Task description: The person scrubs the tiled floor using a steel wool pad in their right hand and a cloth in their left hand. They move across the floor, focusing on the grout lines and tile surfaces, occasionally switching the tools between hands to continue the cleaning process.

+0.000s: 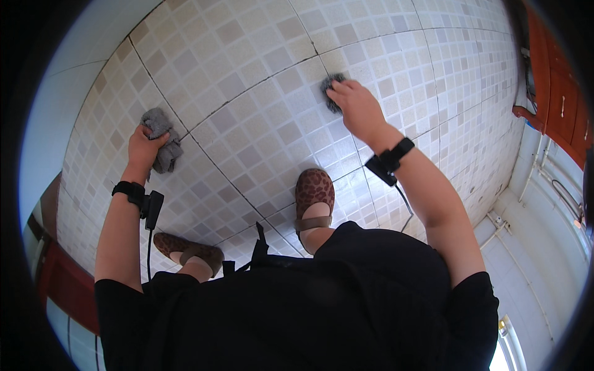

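A crumpled grey cloth (168, 147) is gripped in my left hand (145, 146), low over the tiled floor (260, 116) on the left. My right hand (357, 106) holds a dark grey scouring pad (330, 92), which looks like steel wool, against the floor tiles right of centre. Its fingers press on the pad from above. Both wrists carry a black strap with a small box and a cable.
My feet in leopard-print shoes (315, 188) stand on the tiles between my arms. A reddish wooden cabinet (559, 88) is at the upper right, with white wall pipes (531, 171) below it. A pale panel or wall (79, 69) borders the floor at the left.
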A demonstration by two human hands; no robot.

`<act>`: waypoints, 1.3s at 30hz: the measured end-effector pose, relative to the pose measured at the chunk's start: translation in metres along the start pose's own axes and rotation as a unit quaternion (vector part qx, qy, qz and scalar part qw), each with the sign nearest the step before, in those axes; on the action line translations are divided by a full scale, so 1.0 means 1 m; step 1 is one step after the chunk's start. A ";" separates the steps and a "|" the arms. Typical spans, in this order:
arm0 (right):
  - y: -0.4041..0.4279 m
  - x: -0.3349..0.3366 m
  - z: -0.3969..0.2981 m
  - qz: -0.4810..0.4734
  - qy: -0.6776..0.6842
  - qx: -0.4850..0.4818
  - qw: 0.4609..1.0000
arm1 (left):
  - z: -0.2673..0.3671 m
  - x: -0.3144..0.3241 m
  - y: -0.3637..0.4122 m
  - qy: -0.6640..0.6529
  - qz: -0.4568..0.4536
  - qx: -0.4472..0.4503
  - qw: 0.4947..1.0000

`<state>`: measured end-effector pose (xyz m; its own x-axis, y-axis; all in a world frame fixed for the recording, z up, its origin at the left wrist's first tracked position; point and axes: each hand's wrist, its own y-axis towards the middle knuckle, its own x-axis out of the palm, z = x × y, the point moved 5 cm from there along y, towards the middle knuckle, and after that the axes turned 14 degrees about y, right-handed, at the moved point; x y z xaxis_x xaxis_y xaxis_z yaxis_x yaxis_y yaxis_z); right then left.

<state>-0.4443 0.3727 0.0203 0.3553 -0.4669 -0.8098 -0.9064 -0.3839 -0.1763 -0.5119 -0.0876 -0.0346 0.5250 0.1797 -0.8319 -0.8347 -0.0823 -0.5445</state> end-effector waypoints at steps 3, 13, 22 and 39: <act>-0.039 0.007 -0.005 -0.020 0.014 0.022 0.999 | -0.004 0.003 0.001 -0.010 -0.001 0.002 1.000; -0.174 0.039 -0.013 -0.099 -0.001 0.045 0.994 | -0.009 0.006 0.005 -0.003 0.002 0.008 1.000; -0.153 0.034 -0.010 -0.089 -0.008 0.006 0.996 | 0.000 0.000 0.001 0.000 0.003 0.002 1.000; 0.056 -0.008 -0.003 -0.003 -0.060 -0.067 0.996 | 0.003 -0.003 -0.001 0.012 0.005 0.000 1.000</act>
<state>-0.4971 0.3524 0.0187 0.3238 -0.3695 -0.8710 -0.8625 -0.4937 -0.1113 -0.5132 -0.0853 -0.0319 0.5196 0.1554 -0.8401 -0.8405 -0.0836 -0.5353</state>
